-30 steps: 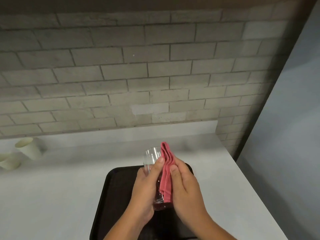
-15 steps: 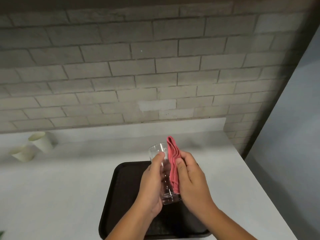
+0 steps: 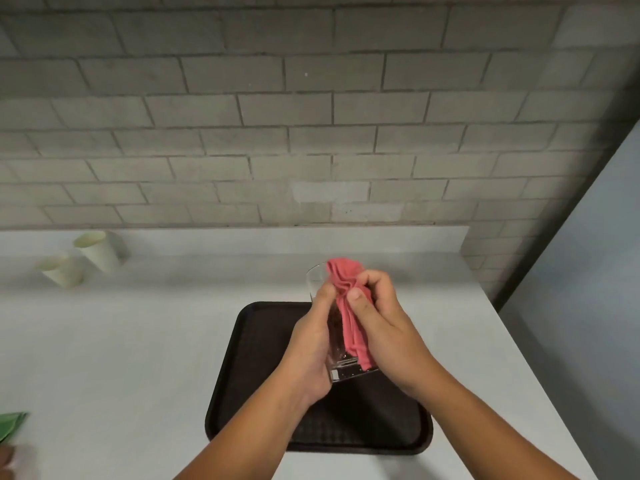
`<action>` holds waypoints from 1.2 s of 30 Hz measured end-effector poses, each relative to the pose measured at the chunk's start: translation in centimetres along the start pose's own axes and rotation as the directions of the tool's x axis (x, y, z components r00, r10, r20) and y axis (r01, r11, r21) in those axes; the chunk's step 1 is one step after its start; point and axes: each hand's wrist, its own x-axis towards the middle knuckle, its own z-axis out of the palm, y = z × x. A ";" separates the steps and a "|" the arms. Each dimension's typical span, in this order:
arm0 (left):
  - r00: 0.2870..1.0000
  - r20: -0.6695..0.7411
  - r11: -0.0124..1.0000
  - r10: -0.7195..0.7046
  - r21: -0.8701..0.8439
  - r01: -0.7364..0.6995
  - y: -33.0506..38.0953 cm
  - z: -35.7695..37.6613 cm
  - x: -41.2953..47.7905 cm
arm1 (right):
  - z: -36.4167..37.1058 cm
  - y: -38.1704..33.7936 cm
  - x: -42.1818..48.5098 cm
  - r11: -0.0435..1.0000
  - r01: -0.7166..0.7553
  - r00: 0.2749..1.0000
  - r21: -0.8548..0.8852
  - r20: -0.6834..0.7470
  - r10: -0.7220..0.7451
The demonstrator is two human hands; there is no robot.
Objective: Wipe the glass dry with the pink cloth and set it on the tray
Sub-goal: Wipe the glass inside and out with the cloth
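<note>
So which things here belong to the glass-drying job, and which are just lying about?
In the job:
glass, gripped by left hand
pink cloth, pressed to it by right hand
tray, below

Lying about:
two paper cups, far left
green item, at left edge

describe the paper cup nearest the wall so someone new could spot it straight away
Start at the grey brick wall and drop to the white counter below it. At the counter's far left stand two pale paper cups; the one meant is the taller-looking one farther back and to the right of its neighbour, closest to the wall.
</note>
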 end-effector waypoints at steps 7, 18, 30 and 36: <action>0.986 0.048 0.982 0.160 0.093 -0.164 0.4 0.1 0.6 | 1.4 0.9 -0.7 0.950 -0.137 0.987 0.282 -0.046 0.156; 0.904 -0.046 0.892 0.424 0.191 -0.409 0.5 -0.2 1.2 | 2.5 2.1 -1.6 0.492 -0.461 0.783 0.738 0.077 0.618; 0.949 -0.162 0.962 0.272 0.079 -0.263 0.4 -0.5 1.5 | 4.4 0.9 -1.4 0.869 -0.267 0.893 0.417 -0.231 0.386; 0.995 -0.076 0.995 0.066 -0.064 -0.071 0.9 -1.2 1.1 | 3.0 1.5 -1.7 0.997 -0.021 0.999 -0.076 -0.045 0.018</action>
